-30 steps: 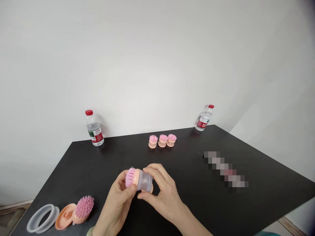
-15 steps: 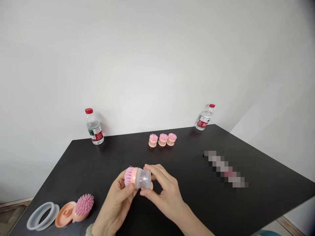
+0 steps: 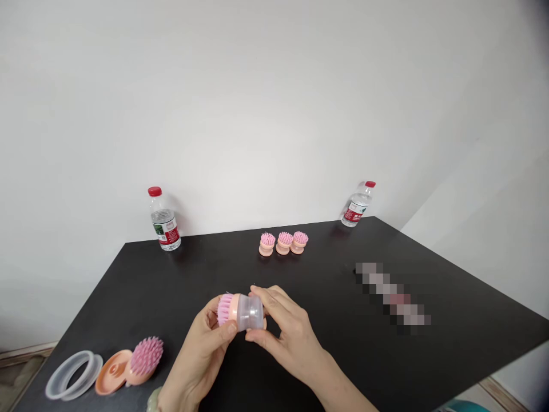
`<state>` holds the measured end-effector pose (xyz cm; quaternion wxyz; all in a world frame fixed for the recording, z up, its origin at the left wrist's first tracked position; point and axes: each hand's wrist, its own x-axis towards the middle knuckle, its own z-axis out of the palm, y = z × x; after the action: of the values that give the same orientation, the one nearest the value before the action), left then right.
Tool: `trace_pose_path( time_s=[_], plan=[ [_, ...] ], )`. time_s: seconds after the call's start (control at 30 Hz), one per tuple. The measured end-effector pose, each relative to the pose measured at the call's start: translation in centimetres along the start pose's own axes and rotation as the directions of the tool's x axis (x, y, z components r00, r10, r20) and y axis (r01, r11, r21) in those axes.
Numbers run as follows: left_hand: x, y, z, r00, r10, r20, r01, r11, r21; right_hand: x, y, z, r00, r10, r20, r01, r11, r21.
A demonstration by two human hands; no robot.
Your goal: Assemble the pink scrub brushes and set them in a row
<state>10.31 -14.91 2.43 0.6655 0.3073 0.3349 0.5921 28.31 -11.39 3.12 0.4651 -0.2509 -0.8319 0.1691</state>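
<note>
Over the front of the table, a round scrub brush [image 3: 249, 312] lies sideways between my hands. Its pink bristles point left, an orange collar follows, and a clear ribbed body faces right. Fingers of my left hand [image 3: 206, 337] are wrapped round the bristle end and collar, thumb on the near side. My right hand [image 3: 287, 326] pinches the other end, where a bit of orange base shows under the fingers. Part of that base is hidden by the right hand.
Left front: clear plastic rings [image 3: 71, 375], an orange disc [image 3: 112, 372] and a pink bristle head [image 3: 146, 357] on the black table [image 3: 206, 263]. Three assembled brushes [image 3: 283, 243] stand at the back between two water bottles [image 3: 167, 229] [image 3: 358, 206]. A blurred-out object [image 3: 392, 294] lies right.
The brush and both hands have hardly moved; the view has shifted very slightly. Both hands still grip the brush.
</note>
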Motion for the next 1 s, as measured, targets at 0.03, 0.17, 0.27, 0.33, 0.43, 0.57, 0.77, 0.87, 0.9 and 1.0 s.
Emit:
trace_pose_path(
  time_s=[0.03,0.17,0.27,0.33,0.43,0.57,0.77,0.87,0.9,1.0],
  plan=[
    [0.0,0.0,0.0,1.0,-0.001,-0.003,0.001,1.0,0.003,0.0,0.0,0.0,1.0,-0.001,0.002,0.001,1.0,0.001],
    [-0.1,-0.1,-0.2,1.0,0.006,-0.027,-0.005,1.0,0.025,0.0,0.1,0.1,1.0,-0.006,0.003,0.006,1.0,-0.006],
    [0.0,-0.2,-0.1,0.999,0.023,-0.046,-0.02,0.997,0.071,0.0,0.0,0.1,1.0,-0.011,0.018,0.011,1.0,-0.012],
    [0.0,-0.2,0.1,0.998,0.036,-0.058,-0.032,0.996,0.078,0.0,0.0,0.1,1.0,-0.016,0.018,0.016,1.0,-0.013],
    [0.1,-0.3,0.4,0.998,0.036,-0.058,-0.033,0.998,0.055,0.1,-0.1,0.1,1.0,-0.03,0.001,0.03,0.999,-0.045],
    [0.0,-0.4,0.4,1.0,0.022,-0.018,-0.021,0.997,0.068,0.2,-0.2,0.1,1.0,0.004,-0.009,-0.005,0.992,-0.127],
    [-0.4,-0.4,0.8,0.997,0.062,-0.054,-0.053,0.987,0.154,0.5,-0.3,0.4,0.854,0.491,0.172,-0.511,0.853,0.101],
    [-0.5,-0.2,1.1,0.994,0.093,-0.049,-0.082,0.98,0.184,0.6,-0.1,0.8,0.641,0.676,0.363,-0.767,0.589,0.255],
    [-0.5,-0.2,1.1,0.994,0.095,-0.053,-0.084,0.981,0.174,0.5,0.0,0.9,0.618,0.688,0.381,-0.786,0.555,0.272],
    [-0.4,-0.4,1.0,0.994,0.081,-0.071,-0.072,0.99,0.12,0.3,0.4,0.9,0.721,0.614,0.321,-0.692,0.657,0.299]
  ],
)
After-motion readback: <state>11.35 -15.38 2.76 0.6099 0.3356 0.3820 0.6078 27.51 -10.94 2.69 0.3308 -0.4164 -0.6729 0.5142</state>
